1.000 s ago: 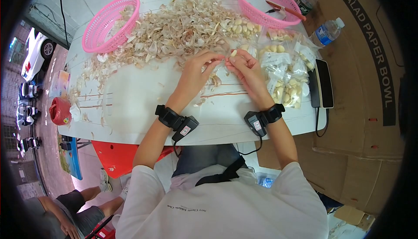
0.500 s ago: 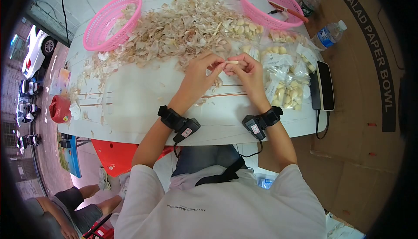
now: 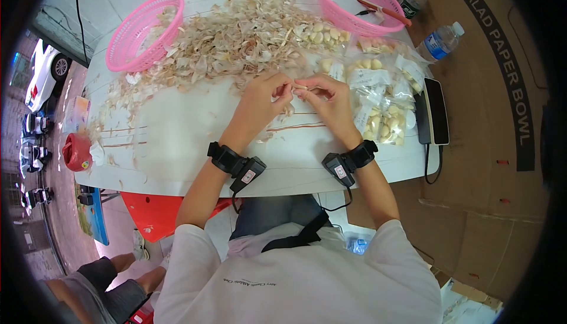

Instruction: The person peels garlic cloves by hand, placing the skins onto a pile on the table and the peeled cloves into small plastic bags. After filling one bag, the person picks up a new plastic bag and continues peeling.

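Compared with a second ago, the small, pale, oblong garlic clove [image 3: 301, 86] lies flatter, now where the fingertips of both hands meet, which suggests the two are working on it together. The right hand [image 3: 331, 101] pinches it between its fingers; the left hand [image 3: 264, 101] has its fingers bunched against it, though whether they grip it I cannot tell, as they partly hide it. Beyond, a heap of papery beige garlic skins [image 3: 227, 46] crowds the white tabletop [image 3: 283, 167], with clear plastic bags of peeled cloves [image 3: 392, 124] hemming the right side and two round pink plastic baskets [image 3: 121, 46] behind.
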Demonstrator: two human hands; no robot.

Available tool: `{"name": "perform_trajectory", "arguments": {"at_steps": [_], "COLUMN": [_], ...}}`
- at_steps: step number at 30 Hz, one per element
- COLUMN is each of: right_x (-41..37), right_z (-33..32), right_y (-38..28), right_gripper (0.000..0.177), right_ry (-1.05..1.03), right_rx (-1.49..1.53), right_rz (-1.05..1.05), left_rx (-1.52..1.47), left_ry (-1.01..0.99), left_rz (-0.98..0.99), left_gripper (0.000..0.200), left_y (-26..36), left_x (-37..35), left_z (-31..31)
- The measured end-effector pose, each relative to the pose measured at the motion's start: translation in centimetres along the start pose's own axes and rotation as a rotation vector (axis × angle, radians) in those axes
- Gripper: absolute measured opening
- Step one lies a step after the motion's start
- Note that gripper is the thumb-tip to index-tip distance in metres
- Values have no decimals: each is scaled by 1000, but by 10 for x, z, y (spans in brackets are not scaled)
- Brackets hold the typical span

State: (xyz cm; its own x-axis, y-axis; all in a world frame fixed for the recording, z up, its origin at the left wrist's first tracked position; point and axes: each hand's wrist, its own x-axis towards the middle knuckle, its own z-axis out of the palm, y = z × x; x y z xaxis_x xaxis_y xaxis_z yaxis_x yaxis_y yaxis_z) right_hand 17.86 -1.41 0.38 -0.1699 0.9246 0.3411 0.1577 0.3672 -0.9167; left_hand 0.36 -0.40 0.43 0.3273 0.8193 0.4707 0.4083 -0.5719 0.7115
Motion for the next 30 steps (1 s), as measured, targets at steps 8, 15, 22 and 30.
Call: {"name": "perform_trajectory", "arguments": {"at_steps": [8,15,22,30], "right_x": [1,2,4,4], "right_z": [-2,-7,-9,-7], "right_y": [8,10,13,15], "right_gripper": [14,16,19,18], "right_ry": [1,-124,12,-21], "right_rx": [134,299,259,193], "right_rz": [34,102,140,158], "left_rx": [-110,-153,-94,-91], "left_ry": [7,118,57,-13], "left_rz": [-24,-32,6,-2], "left_gripper": [8,7,10,13], "left_y": [5,-8,3,0], "left_x": [1,8,6,4], "left_z": [-3,-15,-8,-10]}}
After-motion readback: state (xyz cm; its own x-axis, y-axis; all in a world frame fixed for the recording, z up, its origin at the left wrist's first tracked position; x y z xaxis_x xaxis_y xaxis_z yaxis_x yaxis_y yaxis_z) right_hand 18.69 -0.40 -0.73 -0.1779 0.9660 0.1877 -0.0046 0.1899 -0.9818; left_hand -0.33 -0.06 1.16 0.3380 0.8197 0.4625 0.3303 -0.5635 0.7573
